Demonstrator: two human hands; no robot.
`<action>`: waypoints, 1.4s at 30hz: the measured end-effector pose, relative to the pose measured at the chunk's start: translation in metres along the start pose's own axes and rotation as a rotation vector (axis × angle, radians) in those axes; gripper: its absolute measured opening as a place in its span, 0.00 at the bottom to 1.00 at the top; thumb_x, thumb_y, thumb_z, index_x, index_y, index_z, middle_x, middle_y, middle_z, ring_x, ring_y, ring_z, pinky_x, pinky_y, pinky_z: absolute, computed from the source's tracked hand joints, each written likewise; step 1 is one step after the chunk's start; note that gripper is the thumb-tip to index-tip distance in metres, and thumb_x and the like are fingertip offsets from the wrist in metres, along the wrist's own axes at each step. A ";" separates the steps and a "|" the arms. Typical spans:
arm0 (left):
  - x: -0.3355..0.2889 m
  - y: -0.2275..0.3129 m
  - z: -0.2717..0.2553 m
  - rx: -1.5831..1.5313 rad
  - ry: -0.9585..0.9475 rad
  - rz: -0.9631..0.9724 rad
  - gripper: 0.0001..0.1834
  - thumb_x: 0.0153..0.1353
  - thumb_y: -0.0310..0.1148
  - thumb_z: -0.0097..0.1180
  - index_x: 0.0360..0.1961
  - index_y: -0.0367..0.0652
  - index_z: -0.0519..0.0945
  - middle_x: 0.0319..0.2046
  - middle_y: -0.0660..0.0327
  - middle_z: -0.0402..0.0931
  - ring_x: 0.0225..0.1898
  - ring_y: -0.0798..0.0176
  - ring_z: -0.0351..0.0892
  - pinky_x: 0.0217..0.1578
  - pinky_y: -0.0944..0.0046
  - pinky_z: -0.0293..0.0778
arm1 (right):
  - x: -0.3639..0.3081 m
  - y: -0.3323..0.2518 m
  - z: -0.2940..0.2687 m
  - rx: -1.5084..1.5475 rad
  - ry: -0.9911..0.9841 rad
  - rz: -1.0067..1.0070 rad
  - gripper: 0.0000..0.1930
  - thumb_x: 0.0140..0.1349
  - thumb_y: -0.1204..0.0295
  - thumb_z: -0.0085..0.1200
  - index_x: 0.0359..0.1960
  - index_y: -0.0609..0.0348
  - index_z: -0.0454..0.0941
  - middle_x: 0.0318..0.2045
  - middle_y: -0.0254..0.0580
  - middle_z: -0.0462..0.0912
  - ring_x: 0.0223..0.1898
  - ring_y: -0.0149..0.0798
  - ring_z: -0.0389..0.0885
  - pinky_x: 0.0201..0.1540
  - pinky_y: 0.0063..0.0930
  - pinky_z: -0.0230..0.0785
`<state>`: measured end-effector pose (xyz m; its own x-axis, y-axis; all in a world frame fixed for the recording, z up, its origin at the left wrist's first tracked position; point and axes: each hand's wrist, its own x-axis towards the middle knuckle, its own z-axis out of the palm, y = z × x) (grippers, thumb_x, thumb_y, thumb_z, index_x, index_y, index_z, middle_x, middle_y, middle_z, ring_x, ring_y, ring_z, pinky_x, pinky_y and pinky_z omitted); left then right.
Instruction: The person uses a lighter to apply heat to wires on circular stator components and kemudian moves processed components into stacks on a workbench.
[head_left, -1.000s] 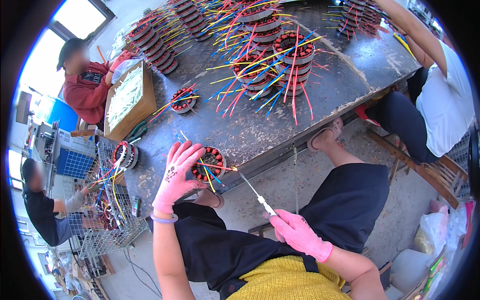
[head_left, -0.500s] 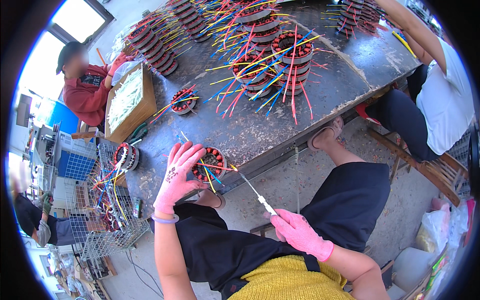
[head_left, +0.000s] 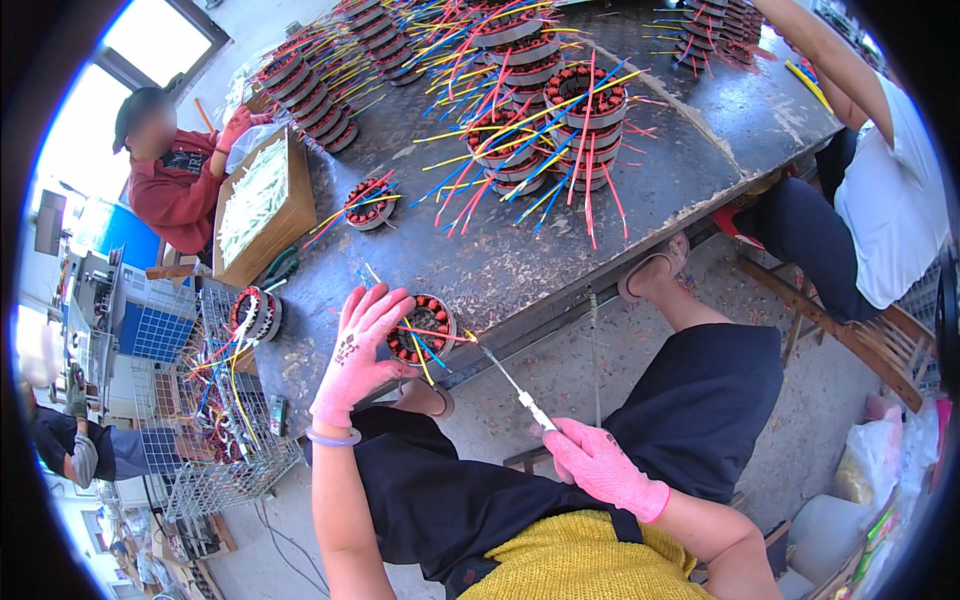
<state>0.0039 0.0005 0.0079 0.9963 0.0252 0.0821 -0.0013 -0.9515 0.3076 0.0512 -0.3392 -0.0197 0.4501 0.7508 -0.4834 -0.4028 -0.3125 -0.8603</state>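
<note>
My left hand (head_left: pixel 360 350), in a pink glove, is at the left side of a stator (head_left: pixel 440 312) near the table's edge. Its fingers are stretched out and the thumb lies by the stator's rim. Red coils ring the inside of the stator, and blue, yellow and red wires stick out. My right hand (head_left: pixel 608 468), also gloved in pink, is closed around a slim tool (head_left: pixel 532 405) with a white handle and a thin metal shaft. The shaft's far end meets a yellow-and-red wire end (head_left: pixel 470 338) at the stator's right side. Exactly how they join is too small to tell.
Stator stacks (head_left: pixel 585 140) with wires fanning out stand on the dark table (head_left: pixel 480 270). A single stator (head_left: pixel 370 205), green-handled pliers (head_left: pixel 280 268) and a cardboard box (head_left: pixel 297 195) of white sleeves lie leftward. A wire basket (head_left: pixel 215 490) stands below. Co-workers sit left and right.
My hands, the tool and the stator hold nearly the same places. The view has shifted slightly. The co-worker at the left has moved the head and hands a little.
</note>
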 end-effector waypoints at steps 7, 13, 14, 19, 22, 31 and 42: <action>0.000 -0.001 0.000 -0.023 -0.021 -0.006 0.51 0.31 0.37 0.75 0.65 0.48 0.72 0.67 0.63 0.67 0.74 0.53 0.54 0.75 0.47 0.42 | 0.002 0.005 0.001 0.025 0.004 -0.015 0.18 0.75 0.61 0.43 0.51 0.65 0.75 0.21 0.34 0.72 0.23 0.25 0.71 0.28 0.26 0.66; 0.000 -0.001 0.000 -0.023 -0.021 -0.005 0.52 0.30 0.37 0.75 0.65 0.48 0.72 0.67 0.63 0.67 0.74 0.53 0.54 0.75 0.47 0.42 | 0.001 0.002 0.001 0.008 0.001 -0.020 0.17 0.75 0.62 0.43 0.51 0.65 0.74 0.21 0.34 0.72 0.23 0.25 0.71 0.28 0.26 0.67; -0.001 -0.002 0.000 -0.026 -0.021 -0.005 0.52 0.30 0.37 0.75 0.65 0.48 0.72 0.67 0.63 0.67 0.74 0.53 0.54 0.75 0.47 0.42 | 0.001 0.001 0.001 0.001 0.004 -0.019 0.17 0.75 0.62 0.43 0.51 0.65 0.74 0.21 0.34 0.72 0.23 0.25 0.71 0.28 0.26 0.67; 0.001 0.000 0.000 -0.025 -0.027 -0.008 0.52 0.30 0.37 0.75 0.65 0.48 0.72 0.67 0.63 0.67 0.74 0.53 0.53 0.75 0.47 0.42 | 0.002 0.009 0.000 0.039 -0.002 -0.028 0.18 0.75 0.61 0.43 0.51 0.64 0.75 0.22 0.34 0.72 0.23 0.25 0.71 0.28 0.26 0.67; 0.000 0.001 -0.001 -0.015 -0.012 -0.010 0.51 0.30 0.38 0.75 0.65 0.49 0.73 0.66 0.63 0.68 0.73 0.53 0.56 0.74 0.47 0.44 | 0.002 0.008 0.001 0.029 -0.003 -0.029 0.18 0.75 0.61 0.42 0.51 0.64 0.75 0.22 0.34 0.72 0.23 0.25 0.71 0.28 0.26 0.67; 0.001 0.001 -0.001 -0.004 -0.001 0.008 0.50 0.31 0.38 0.75 0.64 0.49 0.73 0.65 0.63 0.69 0.72 0.53 0.58 0.74 0.47 0.46 | 0.003 0.008 0.001 0.029 0.008 -0.036 0.17 0.75 0.61 0.43 0.49 0.64 0.75 0.21 0.34 0.72 0.23 0.26 0.70 0.28 0.27 0.67; 0.001 0.000 0.000 -0.021 -0.028 0.001 0.52 0.30 0.36 0.75 0.65 0.48 0.72 0.67 0.62 0.67 0.74 0.52 0.54 0.75 0.47 0.42 | 0.003 0.008 0.001 -0.002 0.001 -0.050 0.17 0.76 0.61 0.42 0.46 0.64 0.75 0.21 0.36 0.72 0.23 0.27 0.71 0.29 0.28 0.67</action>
<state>0.0047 0.0008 0.0083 0.9983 0.0157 0.0557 -0.0034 -0.9450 0.3271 0.0486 -0.3392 -0.0276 0.4708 0.7648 -0.4397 -0.3779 -0.2756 -0.8839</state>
